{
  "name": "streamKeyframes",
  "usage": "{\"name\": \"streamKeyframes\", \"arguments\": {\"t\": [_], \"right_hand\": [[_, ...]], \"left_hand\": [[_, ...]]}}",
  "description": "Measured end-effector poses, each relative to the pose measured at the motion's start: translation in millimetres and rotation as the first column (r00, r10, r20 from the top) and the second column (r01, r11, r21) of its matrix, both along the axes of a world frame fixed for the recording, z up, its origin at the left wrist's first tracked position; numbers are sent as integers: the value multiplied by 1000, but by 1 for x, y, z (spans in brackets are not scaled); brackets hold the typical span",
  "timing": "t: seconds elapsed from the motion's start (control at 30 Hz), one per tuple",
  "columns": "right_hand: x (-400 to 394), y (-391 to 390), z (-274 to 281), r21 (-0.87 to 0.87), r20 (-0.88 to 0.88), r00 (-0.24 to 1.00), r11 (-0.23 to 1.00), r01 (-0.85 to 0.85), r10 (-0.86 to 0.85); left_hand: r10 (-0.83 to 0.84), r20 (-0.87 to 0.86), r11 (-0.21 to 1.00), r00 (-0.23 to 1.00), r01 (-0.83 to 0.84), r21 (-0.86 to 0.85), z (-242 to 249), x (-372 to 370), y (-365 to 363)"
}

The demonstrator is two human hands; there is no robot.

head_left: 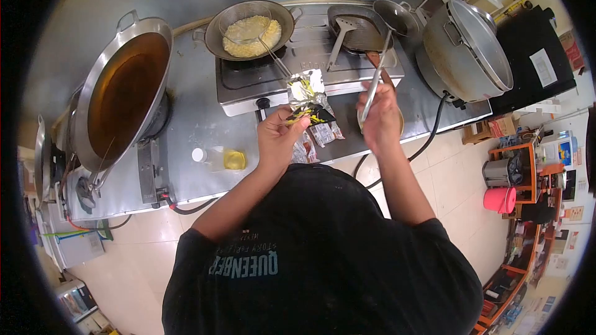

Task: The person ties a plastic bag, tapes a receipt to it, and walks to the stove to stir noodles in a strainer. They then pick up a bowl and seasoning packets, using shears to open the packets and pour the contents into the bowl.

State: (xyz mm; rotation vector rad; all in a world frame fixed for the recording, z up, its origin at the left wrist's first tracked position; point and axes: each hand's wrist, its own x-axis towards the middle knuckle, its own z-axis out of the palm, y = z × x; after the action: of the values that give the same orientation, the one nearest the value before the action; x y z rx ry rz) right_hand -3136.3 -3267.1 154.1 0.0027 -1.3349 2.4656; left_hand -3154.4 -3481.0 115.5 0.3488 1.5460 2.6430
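Observation:
In my left hand (pixel 279 133) I pinch an opened foil sachet (pixel 306 90), shiny silver inside with black and yellow printing, above the counter's front edge. My right hand (pixel 380 118) is closed around a long metal utensil (pixel 377 84) that slants up toward the stove; its working end is hard to make out. Beneath that hand a round bowl (pixel 401 125) is mostly hidden. Small printed packets (pixel 324 133) lie between my hands. Beyond the sachet, a wok (pixel 214 40) holds pale yellow noodles (pixel 245 46), and a wire strainer (pixel 254 12) rests in it.
A large wok (pixel 162 31) of brown liquid stands at left. A bottle of yellow oil (pixel 234 159) lies on the counter. A square pan (pixel 366 34) with a spatula (pixel 341 37) sits on the gas stove (pixel 239 84). A big lidded pot (pixel 434 56) stands at right, near a black hose (pixel 433 127).

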Motion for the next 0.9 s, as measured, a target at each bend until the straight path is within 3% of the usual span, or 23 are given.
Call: {"name": "streamKeyframes", "arguments": {"t": [0.03,0.13,0.2,0.27,0.37,0.47,0.6,0.7,0.8,0.9], "right_hand": [[5,-9,-2,-18,20,999,999,-36,36],[9,-29,9,219,165,986,975,-38,1],[7,-33,17,377,138,990,923,-74,22],[2,-30,15,450,128,991,889,-87,32],[1,-16,17,558,180,982,815,-156,65],[0,-4,17,730,105,979,655,-195,175],[3,-9,39,761,211,936,553,-339,282],[3,-13,38,728,261,931,581,-364,256],[3,-4,22,424,309,890,790,-443,334],[11,-10,19,213,61,939,914,-344,339]], "left_hand": [[11,-41,999,999,-13,-44,-6,-3,1],[-21,-53,990,998,14,-138,-4,0,2],[-69,-43,983,997,61,-171,-2,3,3],[-111,-59,979,992,99,-179,-4,2,4],[-223,88,963,971,234,-131,6,4,4],[-285,140,952,948,297,-70,-3,1,6],[-303,158,950,940,310,-26,6,3,5],[-265,148,960,953,275,-57,-3,4,4],[-158,170,987,973,157,19,0,6,9],[-157,306,981,939,114,156,1,5,4]]}}
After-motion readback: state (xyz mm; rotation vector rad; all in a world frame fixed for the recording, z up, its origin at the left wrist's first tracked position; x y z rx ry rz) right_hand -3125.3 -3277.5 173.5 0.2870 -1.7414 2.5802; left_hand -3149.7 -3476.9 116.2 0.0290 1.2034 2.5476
